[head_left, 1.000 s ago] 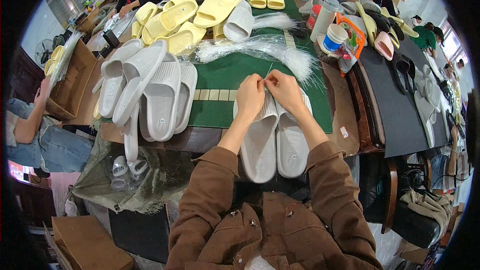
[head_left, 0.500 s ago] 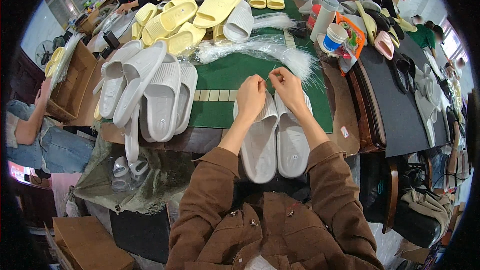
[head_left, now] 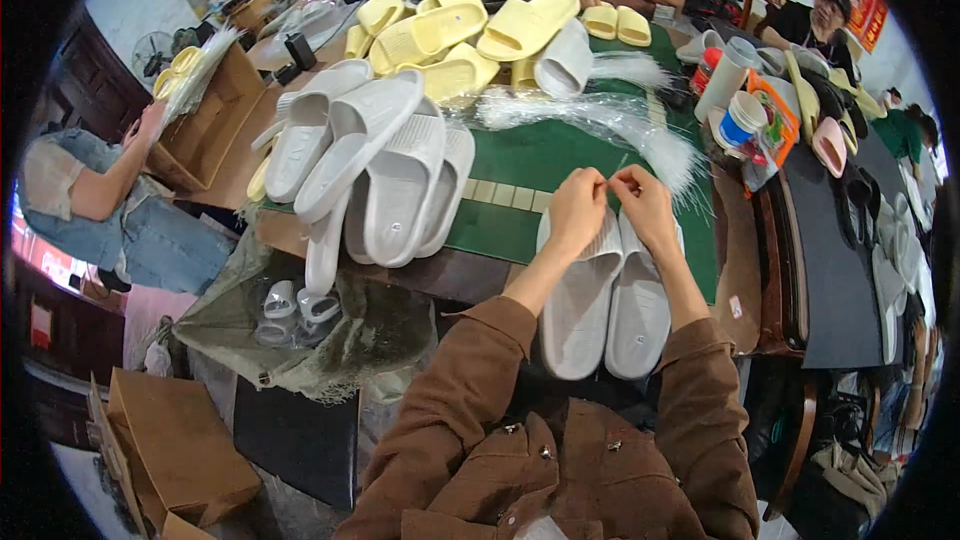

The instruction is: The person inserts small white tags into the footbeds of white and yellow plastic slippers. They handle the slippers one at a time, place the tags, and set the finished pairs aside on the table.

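A pair of grey slide slippers, the left one (head_left: 580,330) and the right one (head_left: 640,320), lies side by side in front of me with the heels toward me. Over their toe straps, my left hand (head_left: 580,208) and my right hand (head_left: 645,205) are pinched close together. A thin pale plastic strand (head_left: 623,162) sticks up between the fingertips, and both hands seem to hold it. Whether it passes through the straps is hidden by my hands. Just beyond lies a bundle of similar thin clear strands (head_left: 560,112) on the green mat (head_left: 500,235).
Grey slippers (head_left: 405,185) are piled at left, with yellow slippers (head_left: 430,32) behind them. A white cup with a blue band (head_left: 742,120) and an orange bag (head_left: 775,105) stand at right. Other people work around the table. A cardboard box (head_left: 180,440) sits at lower left.
The whole view has swung, so the table and slippers appear further right. My hands stay pinched together above the straps, with the strand still between them.
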The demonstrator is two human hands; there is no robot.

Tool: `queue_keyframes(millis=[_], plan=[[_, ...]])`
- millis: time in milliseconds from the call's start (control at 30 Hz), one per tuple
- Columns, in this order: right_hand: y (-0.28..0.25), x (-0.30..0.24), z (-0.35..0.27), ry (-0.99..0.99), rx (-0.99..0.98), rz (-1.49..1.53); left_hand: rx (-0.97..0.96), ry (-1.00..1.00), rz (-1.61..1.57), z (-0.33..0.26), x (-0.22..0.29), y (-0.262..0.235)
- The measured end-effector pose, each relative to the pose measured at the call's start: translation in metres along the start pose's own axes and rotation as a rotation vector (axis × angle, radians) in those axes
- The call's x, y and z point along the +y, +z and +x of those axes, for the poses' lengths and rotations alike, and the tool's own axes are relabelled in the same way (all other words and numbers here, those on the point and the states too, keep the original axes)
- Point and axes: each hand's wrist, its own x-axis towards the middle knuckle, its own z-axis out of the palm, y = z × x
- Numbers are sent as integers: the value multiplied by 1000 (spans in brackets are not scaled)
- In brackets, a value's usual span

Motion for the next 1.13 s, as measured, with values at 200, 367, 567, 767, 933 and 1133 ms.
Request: queue_keyframes(millis=[200,367,567,767,933,1133], plan=[[-3,0,-1,27,58,49,-63,-28,56,-2,5,-3],[-1,-4,1,-21,-56,-11,4,-22,39,-2,0,0],[-4,-10,-1,26,24,-40,30,-64,-37,0,6,-1],[1,1,-1,-170,-66,-90,87,-47,-234,2,14,-5],[1,-9,-2,-126,-98,-57,131,16,-277,2,12,-10],[-1,-12,-1,-145,-274,-100,226,-75,-420,7,12,-11]])
